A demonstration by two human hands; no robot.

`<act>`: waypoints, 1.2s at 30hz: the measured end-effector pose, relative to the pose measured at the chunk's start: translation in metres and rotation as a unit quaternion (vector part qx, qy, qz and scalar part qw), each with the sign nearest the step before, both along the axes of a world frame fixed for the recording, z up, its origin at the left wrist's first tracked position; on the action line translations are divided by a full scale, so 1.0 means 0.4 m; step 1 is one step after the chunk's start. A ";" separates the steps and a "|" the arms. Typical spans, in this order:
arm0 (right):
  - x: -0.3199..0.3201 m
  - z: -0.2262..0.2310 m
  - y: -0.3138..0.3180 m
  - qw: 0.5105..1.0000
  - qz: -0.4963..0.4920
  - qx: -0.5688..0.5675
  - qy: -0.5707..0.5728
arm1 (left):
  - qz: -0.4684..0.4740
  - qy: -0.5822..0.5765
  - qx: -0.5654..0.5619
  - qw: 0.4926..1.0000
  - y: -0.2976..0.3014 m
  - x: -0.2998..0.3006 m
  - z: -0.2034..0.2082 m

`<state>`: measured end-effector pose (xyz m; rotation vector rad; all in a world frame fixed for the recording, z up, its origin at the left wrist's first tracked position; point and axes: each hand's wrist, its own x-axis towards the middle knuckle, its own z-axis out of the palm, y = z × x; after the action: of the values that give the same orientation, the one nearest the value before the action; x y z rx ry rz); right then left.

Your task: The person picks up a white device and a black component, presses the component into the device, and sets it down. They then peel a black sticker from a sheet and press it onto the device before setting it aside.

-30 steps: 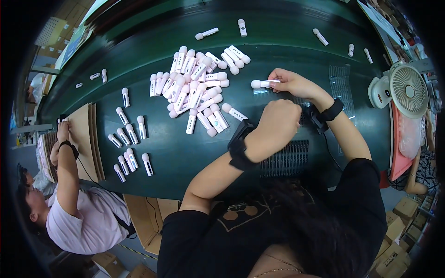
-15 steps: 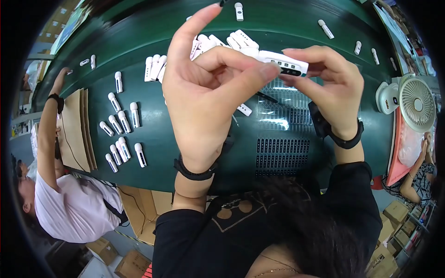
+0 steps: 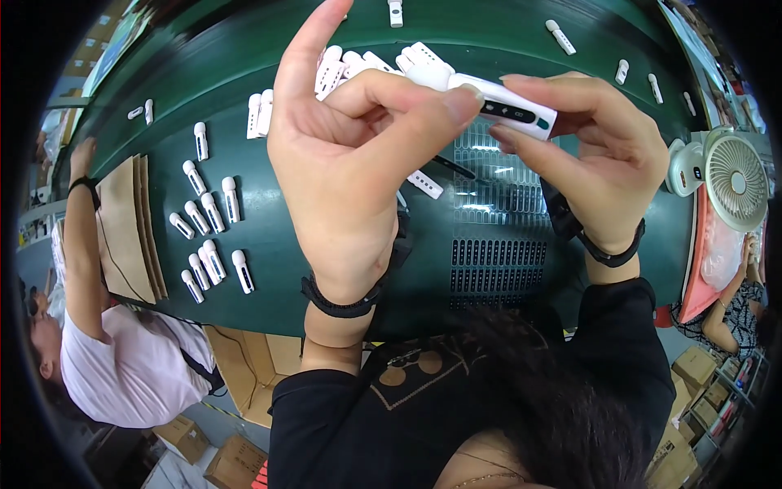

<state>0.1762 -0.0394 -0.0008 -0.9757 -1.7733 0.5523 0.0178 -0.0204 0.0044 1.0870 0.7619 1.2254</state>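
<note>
Both my hands hold up a small white wand-shaped device (image 3: 529, 120), its black button strip facing me. The thumb and a bent finger of my left hand (image 3: 350, 155) pinch it near its round head, while the left index finger points upward. At the other end, my right hand (image 3: 599, 138) grips the white handle tip between thumb and forefinger. Beneath the hands lies a clear sticker sheet (image 3: 501, 183), with rows of black strips (image 3: 498, 273) on its nearer part. A similar white device (image 3: 425, 184) and a slim dark tool (image 3: 454, 168) lie beside the sheet.
More white devices (image 3: 330, 73) are heaped beyond my hands, and several finished with dark strips (image 3: 213, 212) lie to the left. Brown cardboard (image 3: 126, 232) stands at the left edge, near a co-worker's arm (image 3: 81, 220). A white fan (image 3: 735, 183) is at the right.
The device has turned and tilted, so its black strip now faces me and the row of square openings is out of sight. My right hand has shifted slightly right, my left slightly left.
</note>
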 end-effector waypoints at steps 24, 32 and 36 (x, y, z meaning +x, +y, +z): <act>-0.021 0.015 0.008 1.000 0.016 0.020 -0.014 | 0.006 -0.011 -0.056 0.998 -0.011 -0.008 0.014; -0.023 0.012 0.010 1.000 0.004 0.008 -0.030 | 0.016 -0.014 -0.075 0.997 -0.001 0.006 0.015; -0.013 -0.002 0.017 0.999 0.008 -0.049 0.018 | 0.019 -0.016 -0.083 0.996 0.036 -0.008 0.008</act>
<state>0.1708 -0.0326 -0.0017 -1.0131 -1.7375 0.6681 0.0146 -0.0061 0.0078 0.9184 0.8468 1.1862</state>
